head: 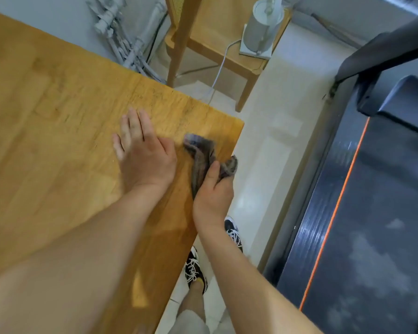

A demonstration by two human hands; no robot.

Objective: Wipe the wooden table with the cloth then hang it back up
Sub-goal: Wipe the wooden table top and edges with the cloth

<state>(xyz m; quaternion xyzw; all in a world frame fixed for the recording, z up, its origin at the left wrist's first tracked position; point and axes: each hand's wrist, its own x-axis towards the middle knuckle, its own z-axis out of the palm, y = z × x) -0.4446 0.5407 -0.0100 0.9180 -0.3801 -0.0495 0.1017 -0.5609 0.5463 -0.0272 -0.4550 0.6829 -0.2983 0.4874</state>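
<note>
We are standing on the pale floor (263, 165), our shoes (194, 268) just beside the right edge of the tabletop (58, 116). Further out, we are pressing our left hand (144, 155) flat on the wood, fingers straight and slightly spread, close to that right edge. Just beside it, our right hand (212, 189) is gripping the cloth (199, 150), with the thumb bearing down on the bunched end, which is sticking out past the edge. The rest of the cloth, dark and checked, is lying on the tabletop near its far right corner, a little beyond both hands. To our right, a dark treadmill (372, 213) with an orange stripe is lying along the floor. Beyond the corner, a wooden chair (215, 32) is carrying a grey cylindrical appliance (263, 27) with a pale cord hanging down. Grey pipes (116, 32) are running along the wall past the far edge.
</note>
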